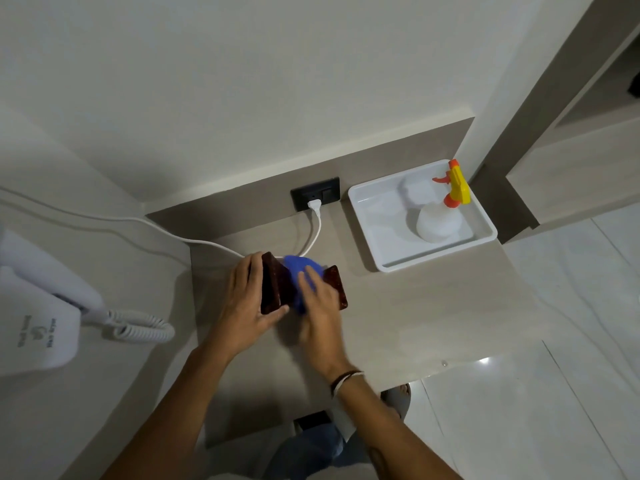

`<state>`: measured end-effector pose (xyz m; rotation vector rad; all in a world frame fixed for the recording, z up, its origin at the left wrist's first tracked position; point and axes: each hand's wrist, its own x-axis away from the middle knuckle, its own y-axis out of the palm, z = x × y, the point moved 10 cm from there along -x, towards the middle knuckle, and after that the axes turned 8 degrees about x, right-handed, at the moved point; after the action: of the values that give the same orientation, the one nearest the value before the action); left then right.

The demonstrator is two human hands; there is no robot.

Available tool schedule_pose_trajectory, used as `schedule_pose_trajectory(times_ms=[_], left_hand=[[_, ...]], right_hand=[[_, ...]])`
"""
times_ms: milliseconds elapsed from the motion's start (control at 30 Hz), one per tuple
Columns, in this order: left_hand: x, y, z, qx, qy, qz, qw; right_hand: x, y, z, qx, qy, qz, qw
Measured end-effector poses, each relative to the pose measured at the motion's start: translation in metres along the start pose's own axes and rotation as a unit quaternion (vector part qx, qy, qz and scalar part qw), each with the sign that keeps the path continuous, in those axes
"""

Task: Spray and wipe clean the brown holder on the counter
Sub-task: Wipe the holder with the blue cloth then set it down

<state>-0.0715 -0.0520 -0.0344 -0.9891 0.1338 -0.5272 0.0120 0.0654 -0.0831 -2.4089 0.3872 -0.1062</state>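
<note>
The brown holder (273, 285) stood on the pale wood-grain worktop (415, 306), near its left end and a little in front of the back wall. The left hand (247, 299) gripped its left side, fingers curled over the far edge and thumb pressed along the near bottom corner. The right hand (320, 306) lay flat with fingers spread, pressing a blue cloth (299, 270) down into the holder's middle; it was blurred, and the cloth bulged out past the fingertips on the far side. A band (344, 377) circled the right wrist.

Just behind the holder a white cable (317, 230) ran up to a plug in a dark wall socket (315, 194), and another stretch of it trailed off to the left. To the right of the socket, well apart from the holder, a white tray (374, 251) sat on the worktop with a white spray bottle (438, 223) standing in it, its trigger head yellow and orange. At the far left, a white wall-mounted hair dryer (38, 306) hung with its coiled cord (138, 327) looping beside it.
</note>
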Motion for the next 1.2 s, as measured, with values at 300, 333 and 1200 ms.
schedule_pose_trajectory(times_ms=[300, 333, 1200], left_hand=[[0.012, 0.001, -0.032, 0.029, -0.030, 0.013, 0.999], [0.012, -0.001, -0.033, 0.047, -0.037, 0.030, 0.998], [0.008, -0.011, -0.021, 0.077, -0.056, 0.060, 0.994]], right_hand=[[-0.018, -0.018, 0.083, 0.112, 0.093, -0.028, 0.989], [-0.019, -0.025, 0.098, 0.032, 0.135, -0.013, 0.990], [0.019, 0.022, -0.036, 0.063, -0.132, -0.059, 0.988]])
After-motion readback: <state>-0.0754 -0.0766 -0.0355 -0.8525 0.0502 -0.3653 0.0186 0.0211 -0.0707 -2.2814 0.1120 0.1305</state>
